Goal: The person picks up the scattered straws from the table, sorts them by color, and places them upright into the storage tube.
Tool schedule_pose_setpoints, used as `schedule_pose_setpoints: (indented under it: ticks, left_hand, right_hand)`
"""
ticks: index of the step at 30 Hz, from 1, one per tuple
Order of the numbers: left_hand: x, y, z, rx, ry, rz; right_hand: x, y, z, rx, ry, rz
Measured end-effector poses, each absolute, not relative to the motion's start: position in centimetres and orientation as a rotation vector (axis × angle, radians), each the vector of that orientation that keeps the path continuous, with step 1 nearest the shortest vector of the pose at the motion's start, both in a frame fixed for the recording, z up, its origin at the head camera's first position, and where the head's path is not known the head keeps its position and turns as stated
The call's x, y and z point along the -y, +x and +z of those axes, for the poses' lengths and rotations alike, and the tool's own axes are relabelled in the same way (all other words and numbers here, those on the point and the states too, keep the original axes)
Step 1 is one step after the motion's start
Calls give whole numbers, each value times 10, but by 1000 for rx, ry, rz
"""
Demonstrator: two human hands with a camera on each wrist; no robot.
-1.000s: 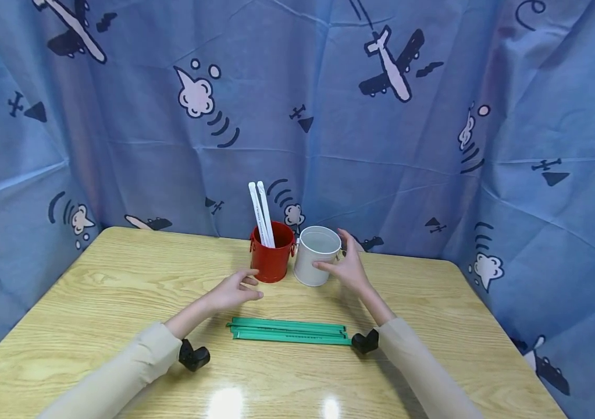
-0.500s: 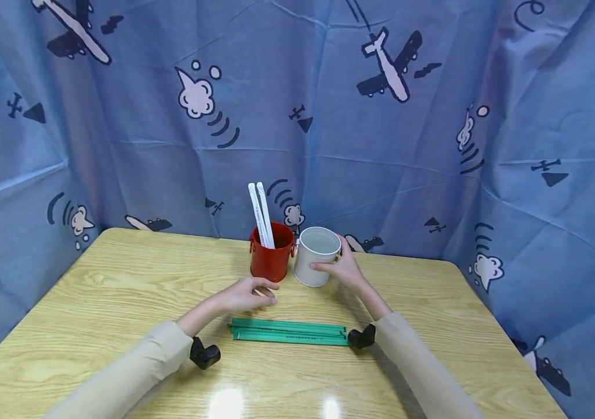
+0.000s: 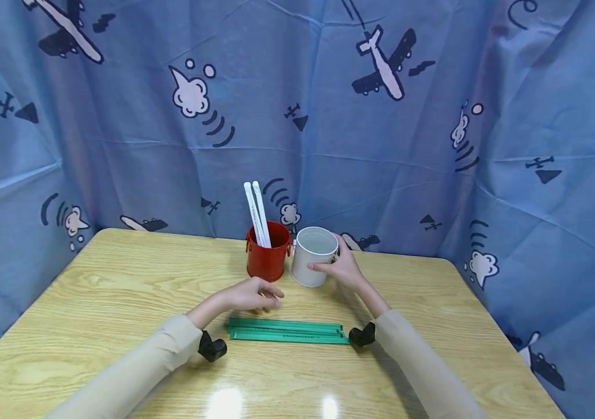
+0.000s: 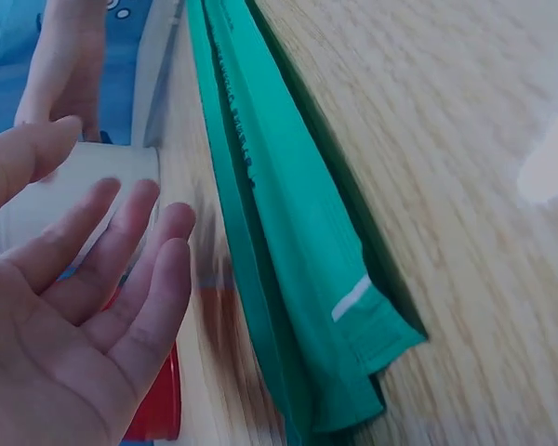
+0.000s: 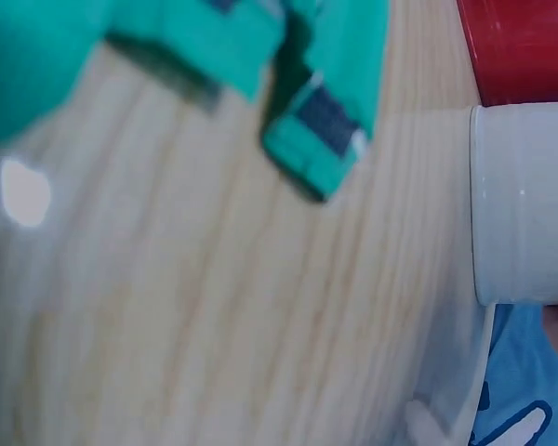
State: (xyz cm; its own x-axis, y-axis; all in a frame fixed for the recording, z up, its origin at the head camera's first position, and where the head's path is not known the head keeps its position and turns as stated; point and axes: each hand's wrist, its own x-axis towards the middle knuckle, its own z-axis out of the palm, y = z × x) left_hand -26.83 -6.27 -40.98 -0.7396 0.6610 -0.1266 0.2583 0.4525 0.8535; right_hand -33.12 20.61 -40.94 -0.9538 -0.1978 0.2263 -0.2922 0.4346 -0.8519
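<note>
R hand [image 3: 345, 269] gripped the white bucket [image 3: 304, 261] approx. ctr of the head view, thumb on its front, fingers round the right side. L hand [image 3: 252, 294], slightly lower & left, hung w/ fingers loosely bent, near the green packets [image 3: 287, 331], which lay side by side on the desk [image 3: 119, 291] at lower ctr. Red bucket [image 3: 266, 265] stood immed. left of the white one, w/ 2 white sticks [image 3: 257, 214] leaning in it. Blue curtain [image 3: 328, 145] filled upper pt. of frame.
</note>
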Motion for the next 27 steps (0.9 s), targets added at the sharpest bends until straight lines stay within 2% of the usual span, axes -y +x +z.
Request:
schedule_pose_setpoints:
  ticks: [5, 12, 16, 27]
  left_hand:
    - [60, -271, -412, -2241, 862, 1134]
    - [51, -271, -412, -2255, 883, 1057]
    - [46, -269, -411, -2290, 906, 997]
    - [34, -267, -410, -2372, 845, 921]
  right_hand:
    - [-198, -316, -391, 2596, 474, 1556]
    - [-208, -340, -419, 2572, 474, 1531]
    - [-211, -342, -423, 2542, 506, 1499]
    - [-210, -338, -416, 2585, 486, 1511]
